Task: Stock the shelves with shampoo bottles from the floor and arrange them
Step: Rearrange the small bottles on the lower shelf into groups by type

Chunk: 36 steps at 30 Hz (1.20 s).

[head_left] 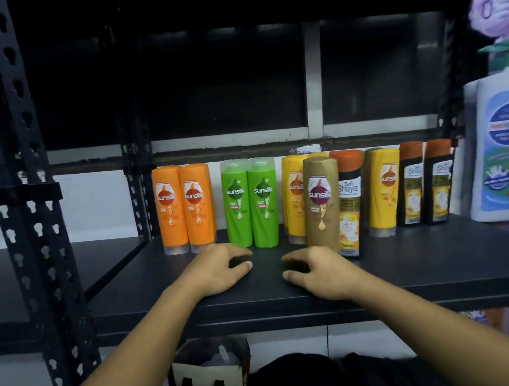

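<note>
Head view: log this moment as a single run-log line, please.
left hand: empty, fingers loosely curled, at shelf front | right hand: empty, loosely curled | gold Sunsilk bottle: upright, in front of yellow Sunsilk bottle

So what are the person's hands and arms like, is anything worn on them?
Two bare hands, the left hand and the right hand, on bare forearms. No sleeves, gloves, watch, bracelets or rings show as far as the frame reaches.

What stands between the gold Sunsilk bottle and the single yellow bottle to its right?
In the head view, a Safi Shayla bottle with an orange cap stands between the gold Sunsilk bottle and the yellow bottle, close beside the gold one.
</note>
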Each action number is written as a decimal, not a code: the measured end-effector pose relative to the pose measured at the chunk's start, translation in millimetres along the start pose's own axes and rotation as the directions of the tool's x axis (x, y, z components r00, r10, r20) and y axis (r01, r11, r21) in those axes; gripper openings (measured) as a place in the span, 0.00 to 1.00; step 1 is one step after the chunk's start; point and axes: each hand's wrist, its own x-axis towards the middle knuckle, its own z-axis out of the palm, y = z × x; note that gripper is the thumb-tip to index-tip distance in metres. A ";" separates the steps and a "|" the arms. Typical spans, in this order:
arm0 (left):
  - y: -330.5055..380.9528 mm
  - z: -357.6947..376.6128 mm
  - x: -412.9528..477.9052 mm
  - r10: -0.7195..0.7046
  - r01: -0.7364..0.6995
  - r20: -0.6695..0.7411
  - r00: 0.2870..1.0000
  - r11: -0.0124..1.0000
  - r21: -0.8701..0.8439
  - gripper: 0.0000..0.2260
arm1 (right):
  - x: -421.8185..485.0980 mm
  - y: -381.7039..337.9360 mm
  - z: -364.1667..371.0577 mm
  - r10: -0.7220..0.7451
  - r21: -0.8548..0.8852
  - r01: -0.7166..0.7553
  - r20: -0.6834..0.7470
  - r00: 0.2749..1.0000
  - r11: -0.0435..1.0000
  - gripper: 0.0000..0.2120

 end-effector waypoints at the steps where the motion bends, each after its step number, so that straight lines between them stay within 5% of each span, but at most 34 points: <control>1: 5.9 1.3 -0.3 0.009 -0.009 -0.007 1.000 1.000 -0.020 0.19 | -10.0 4.2 -5.4 -0.011 0.006 0.011 -0.015 1.000 1.000 0.20; 6: 59.3 11.8 10.3 0.037 -0.061 -0.084 0.996 0.948 -0.311 0.22 | -40.0 31.6 -28.5 0.045 0.248 0.022 -0.261 0.964 0.969 0.12; 12: 130.8 12.5 49.2 0.016 -0.110 -0.165 0.986 0.810 -0.576 0.38 | -37.7 65.4 -57.2 0.190 0.457 0.160 -0.627 0.755 0.875 0.15; 19: 161.2 30.8 80.3 -0.022 -0.196 -0.314 0.949 0.738 -0.646 0.45 | 10.0 98.1 -73.6 0.103 0.546 0.221 -0.501 0.860 0.808 0.40; 29: 164.9 58.0 93.2 -0.059 -0.246 -0.385 0.921 0.679 -0.692 0.40 | 38.3 112.5 -63.3 0.062 0.736 0.307 -0.427 0.902 0.603 0.27; 36: 161.4 61.9 94.7 -0.017 -0.278 -0.373 0.927 0.636 -0.720 0.40 | 35.1 110.3 -60.3 0.022 0.708 0.349 -0.458 0.889 0.614 0.30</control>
